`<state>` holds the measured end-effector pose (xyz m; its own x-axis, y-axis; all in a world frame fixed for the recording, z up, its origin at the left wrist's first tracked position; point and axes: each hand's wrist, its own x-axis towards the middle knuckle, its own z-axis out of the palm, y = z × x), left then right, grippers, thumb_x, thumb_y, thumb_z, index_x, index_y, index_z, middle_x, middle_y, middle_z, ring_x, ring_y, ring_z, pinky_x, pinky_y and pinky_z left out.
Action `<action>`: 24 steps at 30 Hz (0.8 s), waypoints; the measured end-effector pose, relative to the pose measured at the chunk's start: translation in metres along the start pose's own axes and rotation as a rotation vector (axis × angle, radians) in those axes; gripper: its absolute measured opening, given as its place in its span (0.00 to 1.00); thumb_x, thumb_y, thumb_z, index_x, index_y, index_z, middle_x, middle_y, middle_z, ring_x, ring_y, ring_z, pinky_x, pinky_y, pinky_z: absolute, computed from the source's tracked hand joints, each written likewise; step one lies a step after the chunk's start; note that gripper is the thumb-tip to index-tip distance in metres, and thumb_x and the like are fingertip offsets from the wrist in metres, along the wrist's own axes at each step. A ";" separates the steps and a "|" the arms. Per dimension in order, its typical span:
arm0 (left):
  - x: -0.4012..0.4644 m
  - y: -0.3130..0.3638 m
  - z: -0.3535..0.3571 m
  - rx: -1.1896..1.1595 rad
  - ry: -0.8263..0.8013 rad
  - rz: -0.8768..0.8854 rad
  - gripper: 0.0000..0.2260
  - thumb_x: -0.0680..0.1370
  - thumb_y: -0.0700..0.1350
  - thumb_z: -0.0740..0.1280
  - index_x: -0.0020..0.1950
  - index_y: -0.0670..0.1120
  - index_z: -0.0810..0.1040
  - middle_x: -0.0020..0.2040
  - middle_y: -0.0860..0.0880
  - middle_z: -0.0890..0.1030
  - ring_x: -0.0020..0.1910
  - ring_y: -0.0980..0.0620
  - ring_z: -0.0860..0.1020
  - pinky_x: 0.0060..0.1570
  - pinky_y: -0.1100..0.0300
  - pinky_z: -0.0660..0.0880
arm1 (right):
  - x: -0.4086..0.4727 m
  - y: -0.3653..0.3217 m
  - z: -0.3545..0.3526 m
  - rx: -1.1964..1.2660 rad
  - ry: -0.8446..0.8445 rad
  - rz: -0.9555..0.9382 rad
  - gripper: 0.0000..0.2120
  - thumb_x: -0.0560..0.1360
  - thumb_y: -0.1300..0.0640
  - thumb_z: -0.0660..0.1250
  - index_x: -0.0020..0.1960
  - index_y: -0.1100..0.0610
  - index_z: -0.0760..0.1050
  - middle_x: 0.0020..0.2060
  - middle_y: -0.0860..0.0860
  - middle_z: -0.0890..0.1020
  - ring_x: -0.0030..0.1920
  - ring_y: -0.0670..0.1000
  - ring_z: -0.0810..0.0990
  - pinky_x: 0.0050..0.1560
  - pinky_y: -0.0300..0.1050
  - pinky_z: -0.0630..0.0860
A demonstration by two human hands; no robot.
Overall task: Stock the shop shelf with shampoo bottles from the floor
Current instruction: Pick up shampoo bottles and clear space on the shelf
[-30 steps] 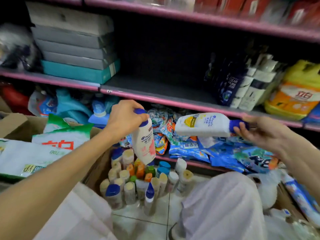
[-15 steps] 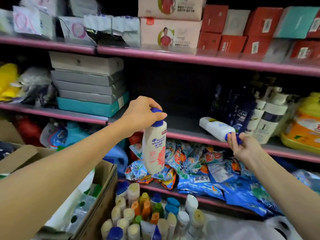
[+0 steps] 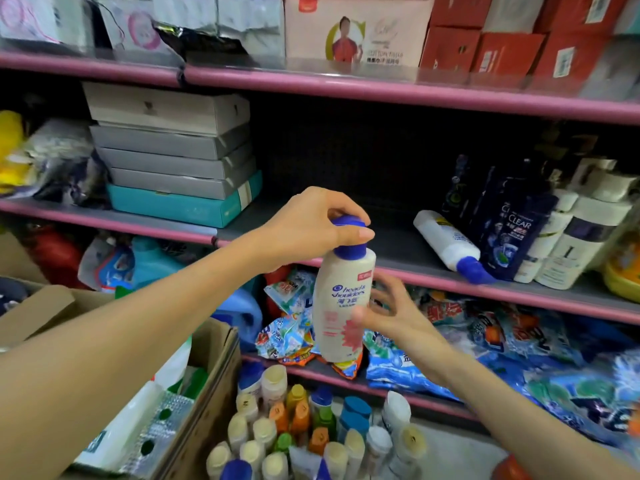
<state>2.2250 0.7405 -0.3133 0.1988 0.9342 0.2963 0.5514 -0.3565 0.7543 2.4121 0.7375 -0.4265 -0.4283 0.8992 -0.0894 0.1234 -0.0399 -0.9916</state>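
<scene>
- Here our left hand [image 3: 304, 223] is pinching the shampoo bottle [image 3: 341, 306] by its blue cap, keeping it upright for shelving.
- Our right hand [image 3: 388, 315], fingers spread and empty, is reaching to steady its body.

White shampoo bottle [image 3: 341, 306], blue cap [image 3: 349, 237], pink-edged shelf [image 3: 450, 278], teal box [image 3: 183, 206].

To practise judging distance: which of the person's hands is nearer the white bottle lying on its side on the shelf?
Right. The right hand is just below and left of the lying bottle, beside the held bottle. The left hand grips that bottle's cap, farther left.
</scene>
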 end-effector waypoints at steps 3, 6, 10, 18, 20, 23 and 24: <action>-0.003 -0.002 0.003 -0.058 -0.032 0.033 0.06 0.71 0.51 0.73 0.48 0.56 0.81 0.44 0.59 0.83 0.46 0.63 0.80 0.48 0.66 0.78 | 0.003 -0.004 0.022 -0.060 0.024 -0.152 0.29 0.62 0.52 0.80 0.59 0.51 0.72 0.48 0.49 0.85 0.48 0.48 0.84 0.45 0.41 0.80; -0.007 -0.013 0.008 -0.162 0.027 -0.010 0.09 0.70 0.49 0.74 0.49 0.54 0.82 0.42 0.58 0.84 0.44 0.64 0.81 0.42 0.71 0.75 | 0.002 -0.002 0.030 -0.076 0.148 -0.173 0.18 0.63 0.57 0.80 0.50 0.55 0.78 0.42 0.50 0.86 0.42 0.50 0.85 0.42 0.43 0.82; -0.015 -0.035 0.012 -0.288 0.110 -0.140 0.06 0.71 0.47 0.74 0.47 0.53 0.82 0.38 0.57 0.84 0.37 0.65 0.79 0.35 0.71 0.72 | -0.001 0.001 0.035 0.069 0.136 -0.111 0.13 0.65 0.59 0.78 0.47 0.55 0.79 0.41 0.51 0.86 0.40 0.52 0.86 0.36 0.40 0.80; -0.025 -0.032 0.020 -0.323 0.238 -0.220 0.06 0.75 0.57 0.66 0.45 0.57 0.80 0.41 0.60 0.83 0.40 0.62 0.82 0.32 0.72 0.72 | -0.005 -0.005 0.035 0.057 0.125 -0.085 0.17 0.62 0.54 0.80 0.47 0.54 0.79 0.41 0.51 0.87 0.41 0.52 0.86 0.38 0.42 0.81; -0.026 -0.029 0.024 -0.396 0.202 -0.242 0.07 0.75 0.58 0.66 0.47 0.57 0.80 0.43 0.60 0.84 0.43 0.64 0.81 0.34 0.72 0.73 | -0.007 -0.006 0.036 0.043 0.120 -0.106 0.17 0.62 0.55 0.80 0.47 0.53 0.79 0.41 0.50 0.86 0.40 0.51 0.86 0.37 0.40 0.81; -0.024 -0.024 0.029 -0.518 0.180 -0.255 0.08 0.74 0.54 0.69 0.49 0.54 0.83 0.44 0.58 0.84 0.43 0.64 0.81 0.38 0.71 0.74 | -0.007 -0.006 0.039 -0.012 0.115 -0.125 0.17 0.63 0.56 0.79 0.48 0.54 0.78 0.42 0.50 0.86 0.41 0.51 0.86 0.40 0.43 0.82; -0.024 -0.023 0.030 -0.556 0.185 -0.258 0.08 0.74 0.53 0.69 0.50 0.53 0.83 0.44 0.57 0.84 0.43 0.64 0.81 0.39 0.71 0.74 | -0.008 -0.006 0.040 -0.026 0.119 -0.129 0.17 0.64 0.56 0.79 0.49 0.54 0.78 0.42 0.50 0.86 0.41 0.51 0.86 0.41 0.44 0.83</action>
<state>2.2318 0.7264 -0.3552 -0.0544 0.9909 0.1231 0.0502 -0.1204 0.9914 2.3791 0.7132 -0.4238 -0.3327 0.9416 0.0514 0.0978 0.0887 -0.9913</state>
